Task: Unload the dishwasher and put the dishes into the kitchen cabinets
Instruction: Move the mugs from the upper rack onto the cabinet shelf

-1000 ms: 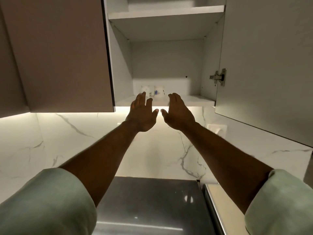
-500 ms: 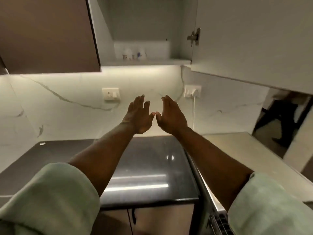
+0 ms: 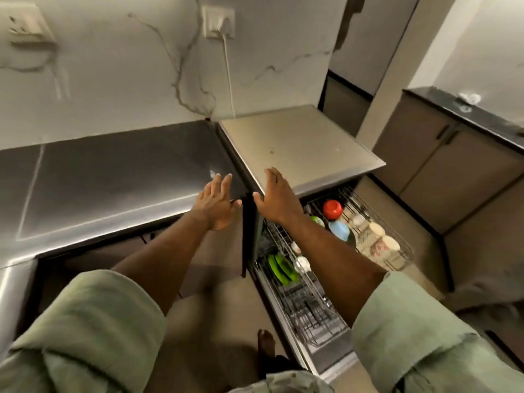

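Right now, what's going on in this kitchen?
A person is unloading a dishwasher. Both hands are empty with fingers straight: the left hand hovers over the edge of the dark countertop, the right hand over the dishwasher's front corner. Its racks are pulled out and hold a red bowl, a blue bowl, green plates and pale cups. Nothing is being gripped at this moment.

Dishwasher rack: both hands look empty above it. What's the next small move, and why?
Probably lower the right hand to the red upturned bowl in the pulled-out wire dishwasher rack: it and the left hand are open and empty, it is nearest, and the rack holds dishes.
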The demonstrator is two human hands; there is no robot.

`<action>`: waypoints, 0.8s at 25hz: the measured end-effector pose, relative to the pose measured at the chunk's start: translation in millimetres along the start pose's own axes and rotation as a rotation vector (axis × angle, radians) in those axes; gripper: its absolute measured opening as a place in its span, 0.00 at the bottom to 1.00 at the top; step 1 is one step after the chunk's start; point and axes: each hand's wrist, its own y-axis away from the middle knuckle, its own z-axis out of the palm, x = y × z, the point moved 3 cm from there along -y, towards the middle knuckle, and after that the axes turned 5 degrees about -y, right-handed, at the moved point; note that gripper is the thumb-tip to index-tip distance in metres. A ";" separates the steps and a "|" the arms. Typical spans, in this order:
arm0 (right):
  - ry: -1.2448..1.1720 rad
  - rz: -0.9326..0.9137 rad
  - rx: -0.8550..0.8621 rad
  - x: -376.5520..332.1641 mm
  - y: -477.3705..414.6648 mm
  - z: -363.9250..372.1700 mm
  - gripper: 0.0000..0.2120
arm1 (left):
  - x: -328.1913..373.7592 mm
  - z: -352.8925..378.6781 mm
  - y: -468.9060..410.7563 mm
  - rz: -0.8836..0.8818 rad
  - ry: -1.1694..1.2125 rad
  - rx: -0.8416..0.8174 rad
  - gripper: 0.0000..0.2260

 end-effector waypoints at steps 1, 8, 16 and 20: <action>-0.011 0.039 -0.006 18.1 11.8 3.3 0.32 | 11.7 14.9 0.9 0.021 -0.016 -0.032 0.34; -0.084 0.326 -0.069 145.5 77.7 37.5 0.34 | 102.8 108.5 -18.3 0.189 -0.119 -0.219 0.33; -0.177 0.592 -0.129 266.1 107.0 80.8 0.32 | 164.1 211.4 -68.7 0.299 -0.205 -0.443 0.32; -0.190 0.670 -0.220 312.2 97.9 115.1 0.30 | 171.0 257.7 -111.2 0.254 -0.212 -0.553 0.32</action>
